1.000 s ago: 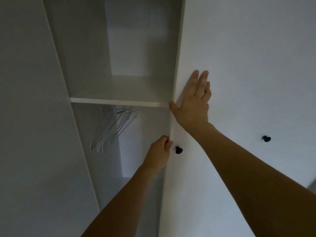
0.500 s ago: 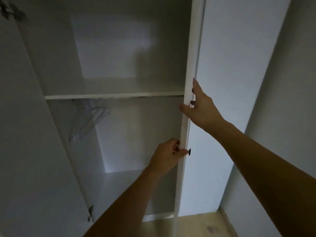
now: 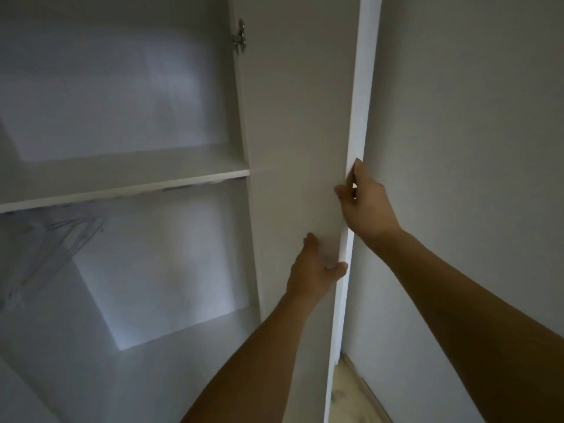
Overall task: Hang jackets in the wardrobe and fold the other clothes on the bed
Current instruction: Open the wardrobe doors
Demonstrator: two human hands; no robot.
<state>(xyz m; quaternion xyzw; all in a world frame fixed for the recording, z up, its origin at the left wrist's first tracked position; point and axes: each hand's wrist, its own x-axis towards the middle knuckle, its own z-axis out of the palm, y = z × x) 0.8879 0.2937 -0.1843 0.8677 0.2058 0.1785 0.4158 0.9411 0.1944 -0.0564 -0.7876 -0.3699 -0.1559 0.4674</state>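
Observation:
The white wardrobe (image 3: pixel 122 181) stands open, with one shelf across it and bare space below. Its right door (image 3: pixel 299 117) is swung wide, its inner face toward me. My left hand (image 3: pixel 316 270) lies against that inner face with the thumb hooked round the door's front edge. Higher up, my right hand (image 3: pixel 366 206) pinches the same edge, thumb on the inner face and fingers behind it. Several white wire hangers (image 3: pixel 52 254) hang under the shelf at the left, blurred. No jackets, clothes or bed are in view.
A metal hinge (image 3: pixel 239 36) joins the door to the wardrobe side at the top. A plain wall (image 3: pixel 473 148) runs just right of the door. Light wooden floor (image 3: pixel 351 392) shows at the bottom between door and wall.
The right door has swung from nearly closed to wide open. Both hands moved right with it, the left from the knob area to the inner face. My view shifted right.

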